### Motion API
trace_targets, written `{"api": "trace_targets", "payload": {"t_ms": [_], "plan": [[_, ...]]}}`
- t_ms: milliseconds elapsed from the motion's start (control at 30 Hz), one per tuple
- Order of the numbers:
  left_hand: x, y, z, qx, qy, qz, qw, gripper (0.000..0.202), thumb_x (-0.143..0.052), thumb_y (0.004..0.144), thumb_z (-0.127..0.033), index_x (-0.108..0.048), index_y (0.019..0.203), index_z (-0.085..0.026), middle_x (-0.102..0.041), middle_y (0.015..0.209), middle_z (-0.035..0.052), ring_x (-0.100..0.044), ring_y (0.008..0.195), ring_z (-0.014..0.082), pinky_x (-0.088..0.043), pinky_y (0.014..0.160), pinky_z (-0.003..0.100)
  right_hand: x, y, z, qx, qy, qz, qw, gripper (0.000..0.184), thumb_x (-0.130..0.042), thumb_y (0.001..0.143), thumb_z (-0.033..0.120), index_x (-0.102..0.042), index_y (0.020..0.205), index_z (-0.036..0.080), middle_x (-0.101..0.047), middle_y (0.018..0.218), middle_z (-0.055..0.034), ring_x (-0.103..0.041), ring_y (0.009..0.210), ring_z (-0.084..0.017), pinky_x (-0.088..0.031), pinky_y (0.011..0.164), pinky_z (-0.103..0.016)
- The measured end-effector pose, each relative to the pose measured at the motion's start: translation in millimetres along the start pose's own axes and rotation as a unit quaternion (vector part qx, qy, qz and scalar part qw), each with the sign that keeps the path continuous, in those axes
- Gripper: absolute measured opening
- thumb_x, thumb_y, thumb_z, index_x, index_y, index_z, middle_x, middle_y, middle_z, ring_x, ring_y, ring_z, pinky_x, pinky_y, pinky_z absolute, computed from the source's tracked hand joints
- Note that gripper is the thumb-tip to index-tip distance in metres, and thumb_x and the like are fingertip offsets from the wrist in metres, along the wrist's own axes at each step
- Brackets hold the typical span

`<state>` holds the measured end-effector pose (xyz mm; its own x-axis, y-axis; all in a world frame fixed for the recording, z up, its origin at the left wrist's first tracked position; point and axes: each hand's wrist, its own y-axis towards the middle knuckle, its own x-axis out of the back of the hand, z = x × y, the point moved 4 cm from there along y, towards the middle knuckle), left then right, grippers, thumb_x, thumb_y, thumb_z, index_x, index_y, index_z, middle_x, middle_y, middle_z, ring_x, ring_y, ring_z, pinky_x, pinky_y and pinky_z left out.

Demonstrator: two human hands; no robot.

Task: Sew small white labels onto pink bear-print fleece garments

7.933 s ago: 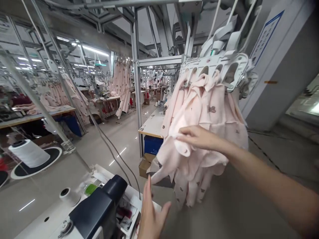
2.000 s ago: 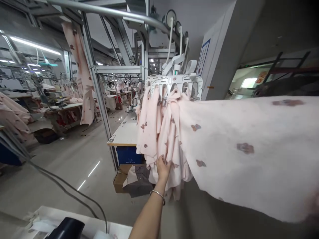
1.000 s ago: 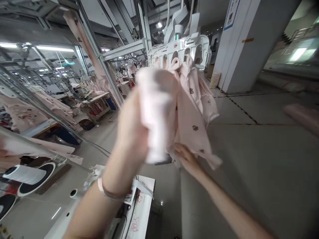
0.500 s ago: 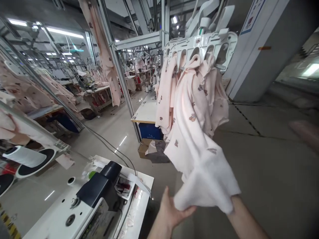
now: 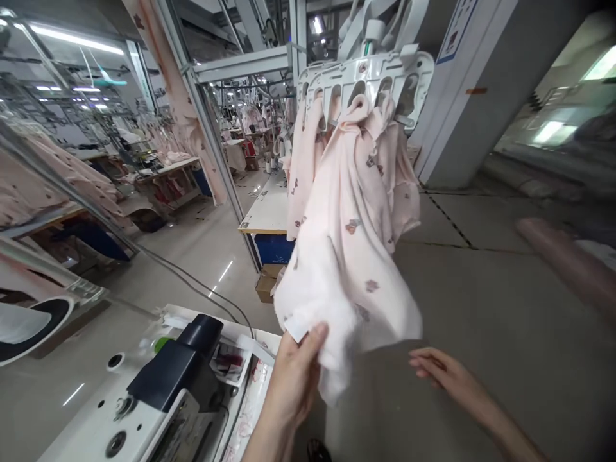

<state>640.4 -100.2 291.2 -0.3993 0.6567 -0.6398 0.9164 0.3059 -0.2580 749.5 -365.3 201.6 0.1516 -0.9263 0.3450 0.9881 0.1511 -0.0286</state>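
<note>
A pale pink fleece garment piece (image 5: 356, 256) with small brown printed motifs hangs by its upper end from a white plastic hanger clamp (image 5: 370, 77). My left hand (image 5: 293, 369) is closed on its lower left edge, thumb on top, where the white fluffy side is turned outward. A small white flat tab shows beside that thumb. To the right of the fabric's lower edge and apart from it, my right hand (image 5: 436, 367) holds nothing, its fingers loosely extended toward the left. Other pink pieces (image 5: 305, 160) hang from the same clamp behind.
At lower left stands a sewing machine (image 5: 168, 372) on a white table, with a thread cone (image 5: 24, 324) beside it. A metal frame post (image 5: 216, 135), a white-topped table (image 5: 267, 205) and a cardboard box (image 5: 265, 282) are behind. A pillar (image 5: 457, 135) rises at right; a pink fabric roll (image 5: 558, 256) lies near it.
My left hand has closed on the fabric's lower left edge. My right hand has come out from beneath the fabric and moved right, away from it. The view has shifted slightly right.
</note>
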Motion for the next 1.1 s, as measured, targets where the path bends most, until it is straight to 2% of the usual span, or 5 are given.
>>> {"api": "trace_targets", "payload": {"t_ms": [133,367,667,867,1100], "plan": [[-7.3,-16,-2,-0.05,0.188,-0.018,0.981,0.033,-0.079,0.068,-0.033,-0.052,0.07,-0.014,-0.045,0.058,-0.0051,-0.041,0.053,0.0061,-0.035,0.051,0.017,-11,-21,53,0.039,-0.026,0.042,0.998,0.036,-0.06,0.078,0.057,-0.071,0.09,0.025,-0.07,0.085,-0.0084,-0.067,0.071,-0.023,-0.056,0.061,-0.033],[-22.4,-32,1,-0.172,0.395,0.058,0.9,0.012,-0.061,0.084,-0.028,-0.06,0.082,-0.016,-0.055,0.071,0.0018,-0.049,0.066,0.0123,-0.039,0.061,0.021,-65,-82,198,0.416,-0.118,-0.013,0.902,0.026,-0.067,0.08,0.035,-0.061,0.105,0.029,-0.062,0.1,-0.0057,-0.06,0.091,-0.021,-0.05,0.078,-0.03],[-23.9,-42,-14,-0.12,0.178,0.065,0.974,0.03,-0.056,0.089,-0.033,-0.063,0.113,-0.017,-0.061,0.108,0.0097,-0.055,0.103,0.0229,-0.045,0.09,0.028,-86,-46,179,0.108,0.197,0.185,0.957,0.027,-0.055,0.091,0.041,-0.058,0.074,0.019,-0.054,0.068,-0.0003,-0.053,0.068,-0.013,-0.042,0.063,-0.023],[-17.0,-24,-9,-0.081,0.125,0.027,0.988,0.028,-0.06,0.087,-0.041,-0.061,0.078,-0.014,-0.047,0.065,-0.0009,-0.044,0.059,0.0078,-0.035,0.055,0.017,-91,-50,179,0.082,0.223,0.194,0.952,0.028,-0.057,0.09,0.042,-0.059,0.074,0.019,-0.057,0.069,0.0001,-0.051,0.068,-0.012,-0.04,0.064,-0.023],[-13.9,-18,-11,-0.088,0.126,0.007,0.988,0.033,-0.061,0.085,-0.044,-0.06,0.072,-0.014,-0.049,0.065,-0.0006,-0.045,0.063,0.0088,-0.036,0.058,0.016,-91,-46,178,0.109,0.157,0.167,0.967,0.027,-0.055,0.091,0.044,-0.061,0.079,0.021,-0.056,0.065,0.0026,-0.052,0.065,-0.011,-0.04,0.063,-0.021]]}}
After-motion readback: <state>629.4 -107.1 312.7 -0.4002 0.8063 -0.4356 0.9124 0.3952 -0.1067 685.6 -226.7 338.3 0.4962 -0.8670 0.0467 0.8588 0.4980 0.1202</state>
